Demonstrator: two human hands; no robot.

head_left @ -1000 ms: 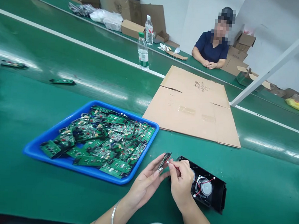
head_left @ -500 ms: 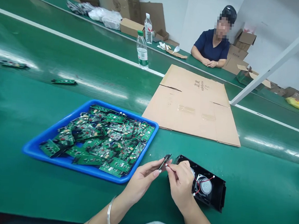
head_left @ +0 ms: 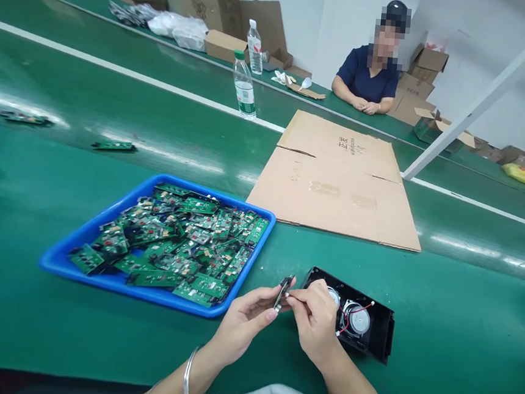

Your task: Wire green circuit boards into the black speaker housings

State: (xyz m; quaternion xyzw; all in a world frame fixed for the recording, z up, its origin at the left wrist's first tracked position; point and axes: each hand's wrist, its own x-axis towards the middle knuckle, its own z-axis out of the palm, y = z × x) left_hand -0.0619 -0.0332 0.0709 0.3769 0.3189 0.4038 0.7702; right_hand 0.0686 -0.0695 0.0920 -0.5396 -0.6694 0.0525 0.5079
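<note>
While the left hand is pinching a small board, the right hand is gripping its wire, housing lying open, tray left full.

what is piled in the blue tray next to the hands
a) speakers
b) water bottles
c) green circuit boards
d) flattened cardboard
c: the blue tray is heaped with small green circuit boards; the left hand and the right hand work on one small board just right of it.
</note>
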